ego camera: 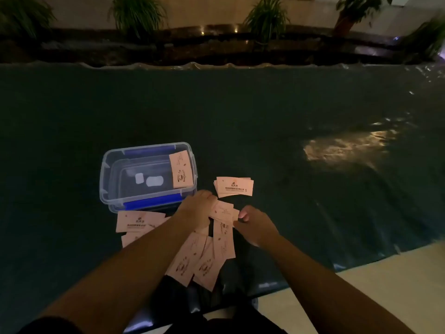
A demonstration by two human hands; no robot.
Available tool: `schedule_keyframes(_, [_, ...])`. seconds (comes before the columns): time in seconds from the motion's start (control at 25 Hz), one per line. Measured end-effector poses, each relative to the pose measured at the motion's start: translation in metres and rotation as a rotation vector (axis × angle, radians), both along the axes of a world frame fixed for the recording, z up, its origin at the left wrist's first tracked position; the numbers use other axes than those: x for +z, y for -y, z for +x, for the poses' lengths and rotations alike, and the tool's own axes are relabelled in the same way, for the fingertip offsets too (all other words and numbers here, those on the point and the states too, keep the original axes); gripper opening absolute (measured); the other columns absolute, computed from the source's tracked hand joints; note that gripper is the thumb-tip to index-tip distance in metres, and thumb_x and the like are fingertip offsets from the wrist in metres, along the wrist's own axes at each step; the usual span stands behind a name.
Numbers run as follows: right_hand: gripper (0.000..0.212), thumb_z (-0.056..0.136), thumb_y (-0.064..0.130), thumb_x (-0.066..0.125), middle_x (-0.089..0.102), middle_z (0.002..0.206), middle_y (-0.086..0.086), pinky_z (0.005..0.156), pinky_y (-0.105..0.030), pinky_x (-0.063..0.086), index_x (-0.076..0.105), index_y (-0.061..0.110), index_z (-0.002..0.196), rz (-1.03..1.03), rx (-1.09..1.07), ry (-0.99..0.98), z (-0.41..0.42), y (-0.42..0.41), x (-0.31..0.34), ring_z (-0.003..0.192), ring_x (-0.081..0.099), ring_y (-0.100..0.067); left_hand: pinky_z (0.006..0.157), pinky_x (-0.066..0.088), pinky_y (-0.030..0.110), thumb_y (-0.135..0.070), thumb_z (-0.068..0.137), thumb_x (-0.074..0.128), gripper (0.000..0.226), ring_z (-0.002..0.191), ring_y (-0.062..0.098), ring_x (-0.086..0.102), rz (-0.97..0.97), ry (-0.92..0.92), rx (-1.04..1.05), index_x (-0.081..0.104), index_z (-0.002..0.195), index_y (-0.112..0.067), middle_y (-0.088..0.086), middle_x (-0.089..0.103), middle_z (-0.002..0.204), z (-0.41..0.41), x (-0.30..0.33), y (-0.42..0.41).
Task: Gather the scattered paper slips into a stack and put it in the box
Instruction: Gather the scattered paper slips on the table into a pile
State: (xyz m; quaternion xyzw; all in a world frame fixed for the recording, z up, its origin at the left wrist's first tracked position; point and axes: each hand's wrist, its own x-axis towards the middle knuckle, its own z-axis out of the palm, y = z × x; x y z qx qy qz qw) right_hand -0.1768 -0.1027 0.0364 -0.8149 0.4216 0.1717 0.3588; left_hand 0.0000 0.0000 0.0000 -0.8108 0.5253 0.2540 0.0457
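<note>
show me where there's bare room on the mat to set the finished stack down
Free: the mat beyond the box and right of the small pile. Crowded: the near strip between box and edge, covered by loose slips and both hands.

box: clear, glossy plastic; opaque blue plastic latches on its long sides. paper slips: thin, matt, pale pink card-like paper with dark print. table cover: dark sheet, smooth, wrinkled, glossy where light strikes at right. floor: pale, smooth, hard finish. ledge behind: dark, polished, reflective.
</note>
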Motion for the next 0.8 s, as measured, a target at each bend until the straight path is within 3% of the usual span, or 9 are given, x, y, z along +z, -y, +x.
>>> schedule_keyframes(0.2, [0.038,0.101,0.034,0.069,0.060,0.094,0.010,0.059,-0.018,0.040,0.052,0.021,0.133,0.127,-0.087,-0.014,-0.011,-0.001,-0.030,0.078,0.058,-0.003,0.103,0.043,0.047,-0.045,0.084,0.072,0.059,0.119,0.024,0.052,0.005,0.127,-0.034,0.052,0.134,-0.023,0.005,0.057,0.133,-0.004,-0.009,0.007])
schedule_keyframes(0.32, [0.042,0.099,0.033,0.072,0.060,0.097,0.011,0.059,-0.017,0.043,0.051,0.023,0.133,0.158,-0.160,-0.013,-0.011,0.002,-0.036,0.081,0.060,-0.003,0.106,0.041,0.047,-0.056,0.079,0.072,0.072,0.124,0.026,0.049,0.018,0.111,-0.010,0.051,0.139,-0.022,0.007,0.053,0.136,-0.007,-0.009,0.006])
schedule_keyframes(0.48, [0.045,0.098,0.029,0.073,0.061,0.099,0.014,0.056,-0.014,0.045,0.050,0.023,0.136,0.183,-0.207,-0.006,-0.009,0.001,-0.040,0.079,0.060,-0.002,0.107,0.040,0.045,-0.057,0.076,0.075,0.072,0.125,0.026,0.046,0.008,0.150,0.012,0.054,0.134,-0.020,0.006,0.051,0.136,-0.008,-0.011,0.003])
schedule_keyframes(0.68, [0.065,0.093,0.038,0.078,0.066,0.117,0.004,0.063,-0.022,0.054,0.045,0.018,0.146,0.224,-0.230,-0.012,-0.012,-0.014,-0.038,0.092,0.066,-0.009,0.106,0.041,0.045,-0.070,0.075,0.069,0.077,0.119,0.024,0.052,-0.021,0.172,0.045,0.052,0.131,-0.021,0.005,0.058,0.130,-0.007,-0.003,-0.005])
schedule_keyframes(0.8, [0.090,0.079,0.064,0.079,0.062,0.138,-0.005,0.092,-0.043,0.062,0.043,0.019,0.147,0.141,-0.193,-0.094,-0.006,-0.036,-0.034,0.122,0.067,-0.025,0.106,0.043,0.043,-0.072,0.069,0.072,0.084,0.123,0.023,0.053,-0.061,0.053,0.176,0.048,0.135,-0.026,0.001,0.056,0.134,-0.014,0.007,-0.013])
